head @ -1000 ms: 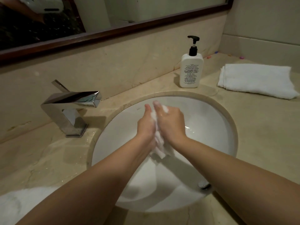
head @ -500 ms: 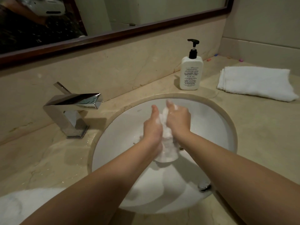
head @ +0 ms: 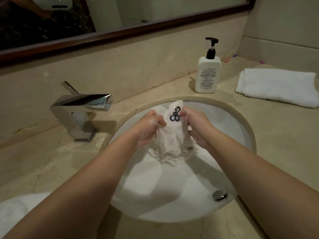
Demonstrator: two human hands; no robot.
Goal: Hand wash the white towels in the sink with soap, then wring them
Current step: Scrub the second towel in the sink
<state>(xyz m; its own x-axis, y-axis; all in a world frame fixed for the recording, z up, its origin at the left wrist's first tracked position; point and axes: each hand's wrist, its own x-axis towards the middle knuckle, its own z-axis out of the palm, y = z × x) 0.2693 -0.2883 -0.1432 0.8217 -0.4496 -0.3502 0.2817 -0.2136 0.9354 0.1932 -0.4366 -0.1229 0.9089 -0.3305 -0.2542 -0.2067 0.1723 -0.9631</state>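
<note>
My left hand and right hand over the sink, fingers clamped on a wet white towel, folded towel at the bench's far right edge

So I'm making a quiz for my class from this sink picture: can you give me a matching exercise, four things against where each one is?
Things:
1. wet towel
2. folded towel
3. soap bottle
4. faucet

Places:
A. counter, left of the sink
B. flat on the counter, far right
C. held by both hands over the basin
D. upright behind the sink's rim

Pairs: 1-C, 2-B, 3-D, 4-A
</note>
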